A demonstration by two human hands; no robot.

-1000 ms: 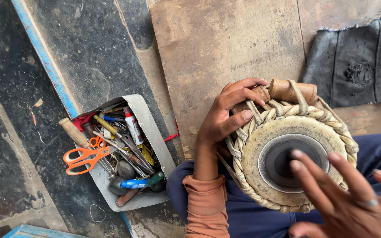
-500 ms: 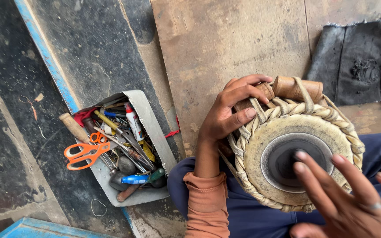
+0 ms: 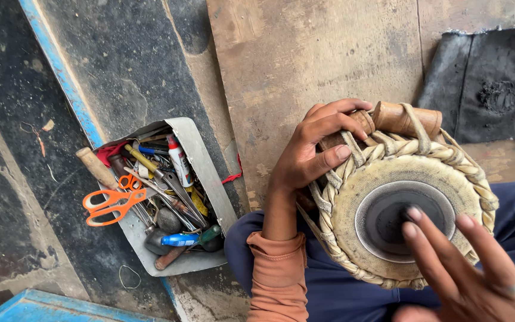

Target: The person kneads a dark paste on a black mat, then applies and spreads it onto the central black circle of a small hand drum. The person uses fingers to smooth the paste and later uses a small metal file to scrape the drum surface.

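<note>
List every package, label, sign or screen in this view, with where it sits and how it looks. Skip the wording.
Small tube or bottle: in the grey metal tool tray, upper middle among the tools; slim, white body with a printed label and a red cap.
No signs or screens show anywhere; the drum under the left hand and right hand carries no label.

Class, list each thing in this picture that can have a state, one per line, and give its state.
Drum: upright on the lap, head up.
Left hand: grips the drum's rim and lacing.
Right hand: fingers spread over the drumhead.
Tool tray: full.
Orange scissors: slightly open.
</note>
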